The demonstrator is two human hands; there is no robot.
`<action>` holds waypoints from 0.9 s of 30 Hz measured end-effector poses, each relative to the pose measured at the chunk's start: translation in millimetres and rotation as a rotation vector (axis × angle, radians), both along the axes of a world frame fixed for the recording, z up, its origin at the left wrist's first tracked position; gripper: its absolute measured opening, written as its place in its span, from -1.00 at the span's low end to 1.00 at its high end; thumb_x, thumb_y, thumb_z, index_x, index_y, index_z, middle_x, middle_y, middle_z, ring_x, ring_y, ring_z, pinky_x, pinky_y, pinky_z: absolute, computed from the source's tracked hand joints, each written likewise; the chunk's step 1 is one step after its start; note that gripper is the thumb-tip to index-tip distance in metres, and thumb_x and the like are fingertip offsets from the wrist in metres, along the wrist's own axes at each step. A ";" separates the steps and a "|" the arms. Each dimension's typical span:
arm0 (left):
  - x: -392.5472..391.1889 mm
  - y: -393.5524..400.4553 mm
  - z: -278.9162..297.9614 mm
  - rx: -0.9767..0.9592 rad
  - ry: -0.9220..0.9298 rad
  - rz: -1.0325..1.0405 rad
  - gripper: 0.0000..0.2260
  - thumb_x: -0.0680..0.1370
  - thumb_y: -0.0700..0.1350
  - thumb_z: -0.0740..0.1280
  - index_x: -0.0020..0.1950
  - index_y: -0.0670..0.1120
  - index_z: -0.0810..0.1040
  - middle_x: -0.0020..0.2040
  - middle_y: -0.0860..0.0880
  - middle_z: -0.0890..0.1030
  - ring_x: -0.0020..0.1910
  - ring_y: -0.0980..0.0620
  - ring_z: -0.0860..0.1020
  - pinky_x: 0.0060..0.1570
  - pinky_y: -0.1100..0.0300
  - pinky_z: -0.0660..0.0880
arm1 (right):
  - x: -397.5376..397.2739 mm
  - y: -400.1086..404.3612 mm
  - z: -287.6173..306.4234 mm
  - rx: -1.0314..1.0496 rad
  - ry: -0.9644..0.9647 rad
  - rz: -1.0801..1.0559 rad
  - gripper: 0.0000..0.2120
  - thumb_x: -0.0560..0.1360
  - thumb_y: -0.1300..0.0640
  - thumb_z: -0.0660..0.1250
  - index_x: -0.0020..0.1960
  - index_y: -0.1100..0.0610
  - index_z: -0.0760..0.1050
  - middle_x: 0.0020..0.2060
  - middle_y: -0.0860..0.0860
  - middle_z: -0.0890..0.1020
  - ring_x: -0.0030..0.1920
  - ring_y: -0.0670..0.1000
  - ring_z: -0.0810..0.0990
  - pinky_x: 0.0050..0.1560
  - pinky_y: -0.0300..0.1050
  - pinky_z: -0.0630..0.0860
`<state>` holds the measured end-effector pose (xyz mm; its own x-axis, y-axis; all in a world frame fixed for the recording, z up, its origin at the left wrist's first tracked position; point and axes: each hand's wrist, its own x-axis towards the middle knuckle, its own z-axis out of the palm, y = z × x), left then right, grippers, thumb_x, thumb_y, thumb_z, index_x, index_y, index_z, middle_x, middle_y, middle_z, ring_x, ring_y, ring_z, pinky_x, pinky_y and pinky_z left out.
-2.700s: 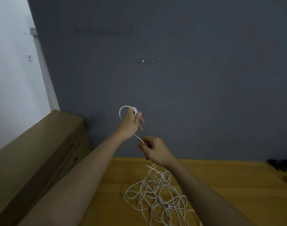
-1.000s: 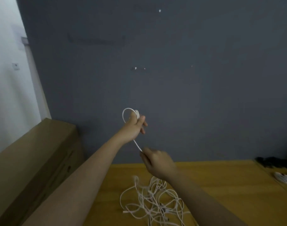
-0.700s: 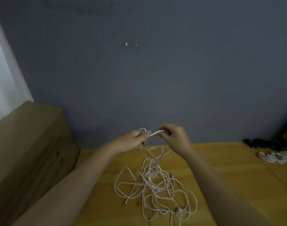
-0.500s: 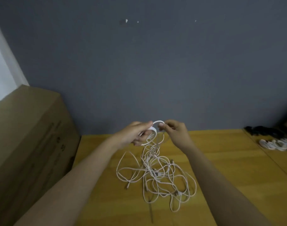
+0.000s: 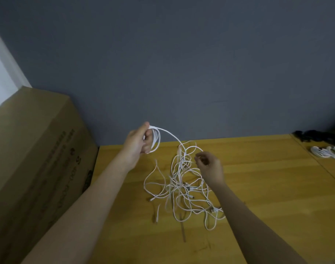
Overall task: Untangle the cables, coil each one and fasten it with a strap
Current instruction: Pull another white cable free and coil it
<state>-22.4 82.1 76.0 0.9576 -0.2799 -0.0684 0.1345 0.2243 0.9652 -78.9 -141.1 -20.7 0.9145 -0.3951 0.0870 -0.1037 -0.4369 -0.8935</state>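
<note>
Half a second ago my two hands met at one small loop; now they have drawn apart, and my view has tipped further down onto the table (image 5: 267, 187).

My left hand (image 5: 137, 142), at about 10 o'clock from the pile, grips a small coil (image 5: 156, 140) of white cable, a few turns held between thumb and curled fingers. From that coil one strand arcs down toward 4 o'clock into the tangle (image 5: 183, 185) of white cables lying on the wooden table at the centre of my view.

My right hand (image 5: 210, 166), at about 2 o'clock from the tangle, has its fingertips drawn together near a raised loop; I cannot tell whether it really pinches the strand.

I judge the task to be early: one cable is partly coiled, no strap is on it, and most of the tangle remains.

At 3 o'clock, at the table's far right edge, lie white bundles (image 5: 326, 151) and something dark (image 5: 315, 137), too small to identify.

At 9 o'clock stands a cardboard box (image 5: 39, 159). Its side carries dark print, too blurred to read.
</note>
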 end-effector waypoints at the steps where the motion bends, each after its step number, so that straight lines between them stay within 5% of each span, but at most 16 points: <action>1: 1.1 2.0 -0.7 -0.030 0.019 0.040 -0.63 0.68 -0.05 0.05 -0.33 -0.07 0.25 -0.60 0.08 0.18 -0.64 0.15 0.11 -0.60 0.31 0.14 | -1.2 -4.4 -4.4 -0.113 0.046 0.011 -0.94 0.54 0.19 0.33 -0.08 0.10 0.58 -0.28 -0.02 0.61 -0.26 -0.02 0.57 -0.32 -0.34 0.43; 9: 3.2 -0.7 -6.8 0.037 -0.026 0.131 -0.63 0.68 -0.06 0.07 -0.34 -0.07 0.27 -0.61 0.07 0.18 -0.64 0.13 0.12 -0.58 0.30 0.13 | 3.2 -9.8 -12.0 -0.236 0.324 0.142 -0.79 0.61 0.08 0.19 0.14 0.10 0.54 -0.16 0.07 0.67 -0.39 0.00 0.50 -0.40 -0.19 0.35; 13: 5.4 -7.1 -1.7 0.117 -0.110 -0.054 -0.63 0.67 -0.05 0.09 -0.34 -0.08 0.28 -0.60 0.08 0.20 -0.64 0.13 0.14 -0.60 0.32 0.18 | 10.0 -1.7 6.7 -0.423 0.166 0.175 -0.78 0.59 0.11 0.22 0.13 0.09 0.60 -0.04 0.04 0.68 -0.02 0.05 0.56 -0.16 -0.19 0.37; 16: 5.1 -11.9 6.2 0.161 -0.154 -0.167 -0.64 0.67 -0.05 0.09 -0.33 -0.08 0.29 -0.59 0.08 0.20 -0.64 0.14 0.14 -0.59 0.33 0.19 | 14.6 3.7 18.3 -0.701 0.097 0.131 -0.73 0.56 0.07 0.25 0.22 0.02 0.56 0.15 -0.01 0.60 0.21 0.10 0.40 0.15 -0.11 0.30; 18: 3.5 -16.0 12.6 0.167 -0.167 -0.213 -0.64 0.67 -0.06 0.08 -0.33 -0.09 0.28 -0.59 0.08 0.20 -0.64 0.14 0.13 -0.59 0.33 0.19 | 18.0 13.1 28.6 -0.752 0.038 0.088 -0.65 0.51 -0.04 0.28 0.29 -0.09 0.48 0.24 -0.07 0.49 0.26 0.07 0.30 0.13 -0.10 0.17; 22: 0.0 -21.9 25.5 0.095 -0.162 -0.285 -0.63 0.66 -0.07 0.07 -0.35 -0.10 0.25 -0.60 0.06 0.17 -0.64 0.14 0.10 -0.60 0.31 0.17 | 30.7 30.3 43.7 -0.631 -0.044 0.177 -0.63 0.52 -0.20 0.25 0.29 -0.14 0.46 0.27 -0.09 0.40 0.26 0.05 0.22 0.08 -0.15 0.07; 27: -0.6 -19.5 33.4 0.001 -0.137 -0.334 -0.65 0.59 0.00 0.11 -0.37 -0.09 0.26 -0.61 0.05 0.17 -0.63 0.13 0.09 -0.58 0.29 0.14 | 42.7 45.6 44.8 -0.189 -0.022 0.149 -0.76 0.52 -0.10 0.31 0.17 -0.12 0.53 0.18 -0.19 0.41 0.31 0.04 0.23 0.16 -0.19 0.05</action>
